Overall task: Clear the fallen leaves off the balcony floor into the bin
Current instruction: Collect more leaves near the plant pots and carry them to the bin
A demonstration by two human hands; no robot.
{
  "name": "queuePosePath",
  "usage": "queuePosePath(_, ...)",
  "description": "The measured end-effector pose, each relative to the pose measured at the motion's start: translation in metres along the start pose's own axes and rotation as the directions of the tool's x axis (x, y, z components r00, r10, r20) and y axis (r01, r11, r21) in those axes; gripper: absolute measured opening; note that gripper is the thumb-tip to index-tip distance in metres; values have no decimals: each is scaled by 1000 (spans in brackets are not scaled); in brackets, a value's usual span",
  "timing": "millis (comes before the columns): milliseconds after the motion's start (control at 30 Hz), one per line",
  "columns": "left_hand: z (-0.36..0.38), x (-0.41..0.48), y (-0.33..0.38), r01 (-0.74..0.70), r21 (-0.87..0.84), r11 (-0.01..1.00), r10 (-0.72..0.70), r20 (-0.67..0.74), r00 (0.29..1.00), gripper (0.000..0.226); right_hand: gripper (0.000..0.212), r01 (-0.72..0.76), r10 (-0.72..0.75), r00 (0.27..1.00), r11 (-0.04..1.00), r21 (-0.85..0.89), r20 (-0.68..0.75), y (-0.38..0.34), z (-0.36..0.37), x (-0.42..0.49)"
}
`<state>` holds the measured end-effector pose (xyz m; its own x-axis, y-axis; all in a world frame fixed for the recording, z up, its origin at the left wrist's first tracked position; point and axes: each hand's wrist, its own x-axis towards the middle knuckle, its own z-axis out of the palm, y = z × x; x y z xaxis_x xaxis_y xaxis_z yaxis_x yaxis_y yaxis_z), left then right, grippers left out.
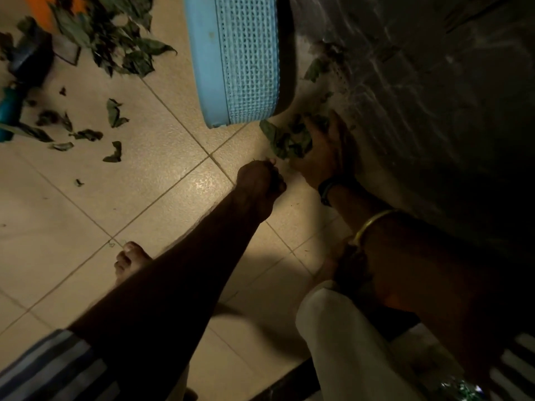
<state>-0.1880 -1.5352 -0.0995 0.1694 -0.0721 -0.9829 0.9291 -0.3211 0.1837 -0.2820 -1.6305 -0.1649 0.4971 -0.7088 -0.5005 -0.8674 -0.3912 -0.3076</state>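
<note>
Right hand (318, 151) clutching leaf clump (286, 140) on floor beside bin (246, 62). Left hand (260, 180) curling, contents unclear. Risk: loose bunch shedding during lift; scattered leaves (113, 111) remaining far left.

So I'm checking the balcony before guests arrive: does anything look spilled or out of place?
Yes. Dry leaves are strewn over the floor tiles at upper left, and the blue basket appears tipped on its side.
</note>
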Motion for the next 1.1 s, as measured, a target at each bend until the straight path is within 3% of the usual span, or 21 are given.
queuePosePath(133, -13, 17, -8, 18, -37, 999, -18, 1, 1000, 17, 95, 80, -76, 997, 984, -157, 34, -13, 24, 15)
queuePosePath(333, -30, 29, -11, 35, -55, 998, -34, 23, 999, 22, 36, 270, -274, 961, 959, -84, -47, -17, 65, 5)
queuePosePath(433, -39, 23, -7, 36, -76, 996, -34, 29, 999, 19, 14, 175, -174, 978, 985, 1, -118, -13, 64, -3)
queuePosePath(533, -44, 2, 1, 47, -107, 993, -44, 29, 999, 19, 14, -59, 105, 981, 962, 266, -160, -18, 38, -23)
queuePosePath(600, -45, -21, 10, 41, -127, 991, -39, 21, 999, 20, 17, -235, 330, 939, 819, 523, -94, -27, 12, -42)
queuePosePath(667, -44, -50, 21, 31, -163, 986, -28, 21, 999, 20, 19, -341, 493, 870, 599, 725, 2, -44, -21, -68)
queuePosePath(800, -43, -126, 47, 5, -245, 970, 10, 59, 998, 22, 21, -347, 578, 804, 264, 900, 140, -97, -100, -130)
queuePosePath(967, -51, -263, 92, -36, -294, 955, 96, 192, 977, 27, 21, -171, 513, 855, 146, 974, 74, -194, -220, -210)
queuePosePath(1100, -76, -378, 125, -85, -378, 922, 172, 202, 964, 24, 23, -104, 399, 914, 52, 993, 75, -269, -306, -274)
